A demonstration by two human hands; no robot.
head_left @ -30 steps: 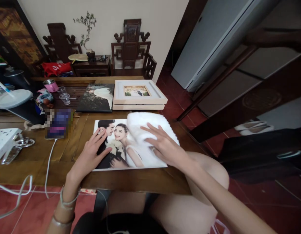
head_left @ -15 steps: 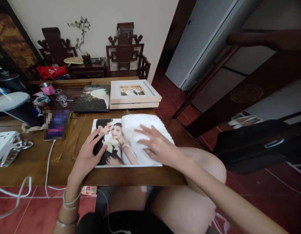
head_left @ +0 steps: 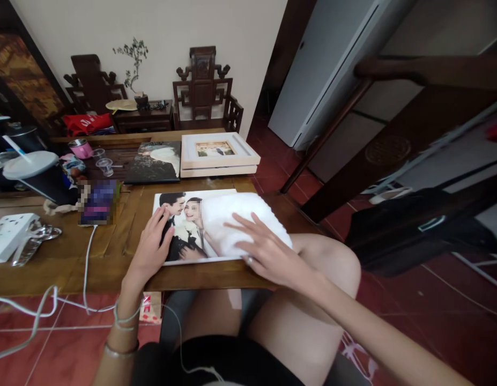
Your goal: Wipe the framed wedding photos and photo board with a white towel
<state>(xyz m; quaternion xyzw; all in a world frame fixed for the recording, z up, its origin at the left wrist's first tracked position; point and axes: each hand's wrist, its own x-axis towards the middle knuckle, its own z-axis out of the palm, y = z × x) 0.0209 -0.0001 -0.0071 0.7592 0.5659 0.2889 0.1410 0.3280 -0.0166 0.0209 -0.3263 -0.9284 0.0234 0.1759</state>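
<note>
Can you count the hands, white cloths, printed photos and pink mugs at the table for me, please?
Hands: 2 (left hand, right hand)
White cloth: 1
Printed photos: 3 (couple photo, dark photo, framed photo)
Pink mug: 1
Total: 7

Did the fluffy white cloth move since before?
Yes, the cloth has moved away from the frame, toward the person, baring more of the photo's far edge.

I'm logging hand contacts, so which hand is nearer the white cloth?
Right. The right hand lies spread on the white cloth; the left hand is to its left, apart from it, over the printed photo's left side.
</note>
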